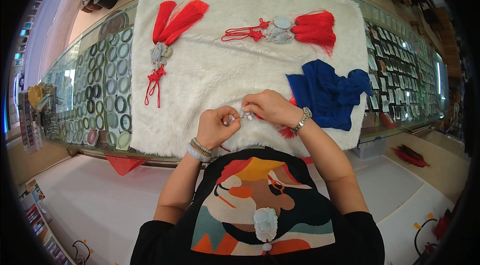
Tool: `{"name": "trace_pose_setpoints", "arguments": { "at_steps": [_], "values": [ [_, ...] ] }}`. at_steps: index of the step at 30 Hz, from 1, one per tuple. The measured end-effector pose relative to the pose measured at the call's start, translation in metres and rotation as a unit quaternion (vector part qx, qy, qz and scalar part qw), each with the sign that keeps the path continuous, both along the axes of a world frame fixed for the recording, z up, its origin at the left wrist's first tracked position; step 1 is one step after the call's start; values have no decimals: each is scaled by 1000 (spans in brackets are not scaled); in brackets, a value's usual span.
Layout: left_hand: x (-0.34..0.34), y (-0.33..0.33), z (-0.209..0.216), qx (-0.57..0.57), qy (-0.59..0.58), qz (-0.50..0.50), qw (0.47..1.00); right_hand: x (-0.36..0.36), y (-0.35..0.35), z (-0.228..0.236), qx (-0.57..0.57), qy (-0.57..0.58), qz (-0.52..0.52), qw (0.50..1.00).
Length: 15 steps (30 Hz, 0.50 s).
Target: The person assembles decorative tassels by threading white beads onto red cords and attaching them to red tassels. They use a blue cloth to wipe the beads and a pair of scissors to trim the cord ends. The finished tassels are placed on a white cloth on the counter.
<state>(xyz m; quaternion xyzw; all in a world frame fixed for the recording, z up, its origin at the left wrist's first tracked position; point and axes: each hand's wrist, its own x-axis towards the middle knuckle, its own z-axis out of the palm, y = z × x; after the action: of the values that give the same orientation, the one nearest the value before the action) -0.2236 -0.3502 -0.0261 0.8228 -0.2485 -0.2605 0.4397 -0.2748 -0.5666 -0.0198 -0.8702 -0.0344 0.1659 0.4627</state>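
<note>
- Leftmost, rows of bangles [95, 72] lie under the glass of the desk [62, 129].
- Next, on the white fur cloth [195, 85], a finished-looking tassel ornament [161, 54] lies lengthwise, red strands away from the person, loops toward them.
- Then the left hand [214, 126]: thumb and first finger are pinched together, apparently on the left end of the pale stone piece; the exact part is too small to tell.
- Between the hands, near the cloth's front edge, is that pale stone piece [248, 114]. It lies right at both sets of fingertips; its long axis seems to run sideways, rightward under the right palm toward red strands [286, 132] below the wrist.
- Right of it, the right hand [272, 107] grasps the piece from above and covers more of it, so it is the nearer hand.
- Beyond, a second tassel ornament [280, 30] lies crosswise, strands rightward.
- Farther right, a blue cloth [327, 94] sits crumpled beside the right hand.
</note>
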Motion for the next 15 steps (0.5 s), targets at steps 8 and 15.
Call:
{"name": "trace_pose_setpoints", "arguments": {
  "at_steps": [8, 15],
  "values": [
    [0, 0, 0, -16, -11, -6, 1000, 0, -1, 0, 8, 15, 8, 1000],
    [0, 1, 0, -9, -13, 1, 1000, -1, 2, 2, -11, 5, -3, 1000]
  ]
}}
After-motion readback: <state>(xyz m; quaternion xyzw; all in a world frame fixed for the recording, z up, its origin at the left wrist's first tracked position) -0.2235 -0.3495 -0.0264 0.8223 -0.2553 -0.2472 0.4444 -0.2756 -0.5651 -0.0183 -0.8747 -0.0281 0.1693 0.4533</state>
